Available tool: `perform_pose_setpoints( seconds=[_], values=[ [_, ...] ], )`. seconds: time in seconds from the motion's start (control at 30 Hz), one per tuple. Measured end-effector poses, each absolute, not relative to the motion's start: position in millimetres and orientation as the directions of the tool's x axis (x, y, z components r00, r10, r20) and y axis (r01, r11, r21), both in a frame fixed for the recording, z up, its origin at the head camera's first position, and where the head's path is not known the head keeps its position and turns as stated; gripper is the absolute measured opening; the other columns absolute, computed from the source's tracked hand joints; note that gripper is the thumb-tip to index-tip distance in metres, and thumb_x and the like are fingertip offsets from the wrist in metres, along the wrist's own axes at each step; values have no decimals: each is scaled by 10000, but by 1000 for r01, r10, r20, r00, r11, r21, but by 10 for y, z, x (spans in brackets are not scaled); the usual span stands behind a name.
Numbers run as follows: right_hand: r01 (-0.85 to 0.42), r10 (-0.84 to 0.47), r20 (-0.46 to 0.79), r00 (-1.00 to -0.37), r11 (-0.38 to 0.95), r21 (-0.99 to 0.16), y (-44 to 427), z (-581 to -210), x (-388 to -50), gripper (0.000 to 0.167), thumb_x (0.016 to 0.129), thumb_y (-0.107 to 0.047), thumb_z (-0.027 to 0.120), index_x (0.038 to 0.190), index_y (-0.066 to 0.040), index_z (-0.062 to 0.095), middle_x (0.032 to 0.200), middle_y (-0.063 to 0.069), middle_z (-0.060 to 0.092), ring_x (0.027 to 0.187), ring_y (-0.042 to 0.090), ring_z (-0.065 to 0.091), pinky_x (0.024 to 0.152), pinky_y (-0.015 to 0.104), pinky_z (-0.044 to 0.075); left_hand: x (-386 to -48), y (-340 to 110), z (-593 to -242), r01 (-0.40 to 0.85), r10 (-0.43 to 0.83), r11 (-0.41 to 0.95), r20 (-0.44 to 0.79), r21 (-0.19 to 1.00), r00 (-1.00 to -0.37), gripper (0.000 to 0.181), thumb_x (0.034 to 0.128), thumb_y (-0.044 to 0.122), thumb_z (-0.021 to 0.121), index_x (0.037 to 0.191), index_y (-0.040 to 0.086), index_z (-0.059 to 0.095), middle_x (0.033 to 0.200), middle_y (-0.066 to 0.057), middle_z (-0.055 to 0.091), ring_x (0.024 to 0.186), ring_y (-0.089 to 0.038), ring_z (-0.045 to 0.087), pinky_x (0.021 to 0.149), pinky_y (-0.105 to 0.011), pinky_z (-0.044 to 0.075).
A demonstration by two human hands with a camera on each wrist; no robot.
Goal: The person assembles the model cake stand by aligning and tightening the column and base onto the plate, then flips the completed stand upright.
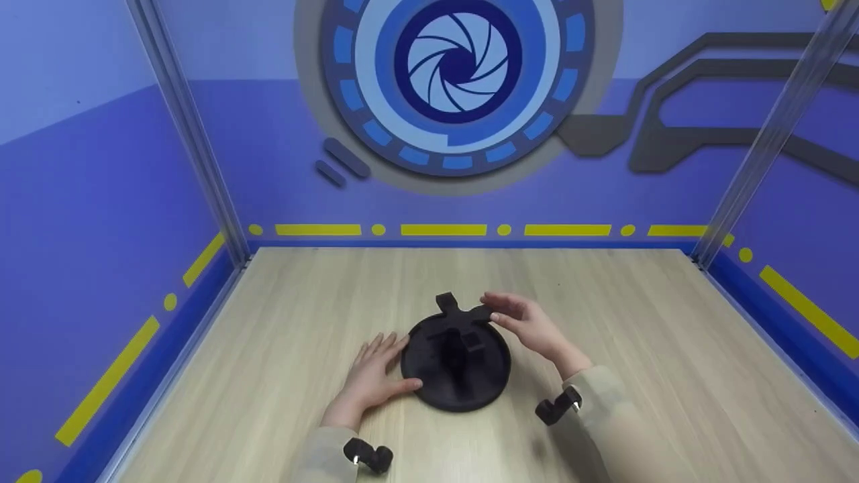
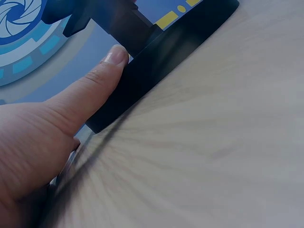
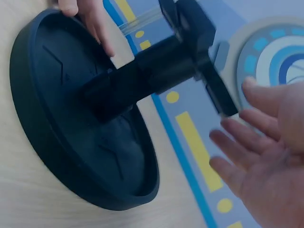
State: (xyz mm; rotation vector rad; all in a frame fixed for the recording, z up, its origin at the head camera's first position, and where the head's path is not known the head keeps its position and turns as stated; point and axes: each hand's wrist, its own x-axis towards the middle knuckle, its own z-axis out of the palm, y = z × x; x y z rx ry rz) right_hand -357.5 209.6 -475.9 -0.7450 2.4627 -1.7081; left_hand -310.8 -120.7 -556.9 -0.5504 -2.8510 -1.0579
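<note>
A black stand (image 1: 486,376) with a round, rimmed base is upright on the table. In the right wrist view a thick post (image 3: 137,76) rises from the base's middle and carries a branching top (image 3: 197,28). My left hand (image 1: 376,379) lies at the base's left side, fingers spread, its thumb (image 2: 102,76) touching the rim. Beside the top's right-hand arm is my right hand (image 1: 530,329), thumb and fingers apart around the tip of that arm. Whether the fingertips touch it I cannot tell.
A pale wooden table (image 1: 302,288) lies under the stand. Blue printed panels (image 1: 262,161) close off the back and sides, with metal corner posts (image 1: 194,127) between them. Each sleeve has a small black device (image 1: 368,456) at the wrist.
</note>
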Motion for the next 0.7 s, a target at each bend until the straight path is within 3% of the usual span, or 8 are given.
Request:
perform_pose_setpoints(
  seconds=[0.1,0.23,0.47,0.57,0.7],
  values=[
    [-343,-449,214,-867,229,-911,2100,-4795,-3604,486,1024,-88,604,1457,100,493,1475,278,558,1380,403,543,1029,102,473,-3110,-1208,-5569,344,310,699,169,627,-936,959,787,580,812,1555,124,463,1632,-238,377,1562,-473,232,1304,-633,111],
    [-322,-444,203,-873,209,-923,2098,-4811,-3608,468,1013,-50,603,1446,100,510,1463,268,574,1368,357,565,1020,95,477,-3111,-1209,-5569,348,311,697,173,627,-935,957,787,578,811,1553,121,465,1630,-238,381,1559,-474,238,1302,-635,117],
    [-297,-431,191,-882,194,-935,2135,-4821,-3574,445,991,-52,639,1416,62,568,1435,266,599,1201,7,642,1015,110,491,-3115,-1197,-5565,344,309,704,168,622,-936,951,787,568,816,1553,126,466,1631,-236,380,1560,-473,236,1305,-628,116],
    [-298,-432,182,-883,218,-929,2144,-4817,-3552,433,985,-72,658,1403,27,597,1429,243,614,1184,3,648,1002,113,497,-3110,-1197,-5564,345,308,707,171,617,-936,949,785,561,820,1549,120,470,1627,-239,385,1557,-474,241,1304,-630,119],
    [-298,-444,169,-880,237,-925,2155,-4817,-3530,444,982,-92,671,1406,18,598,1435,227,616,1238,104,651,996,125,508,-3106,-1195,-5566,341,303,715,169,611,-938,945,785,566,817,1548,127,473,1629,-232,385,1559,-468,244,1307,-625,118]
  ],
)
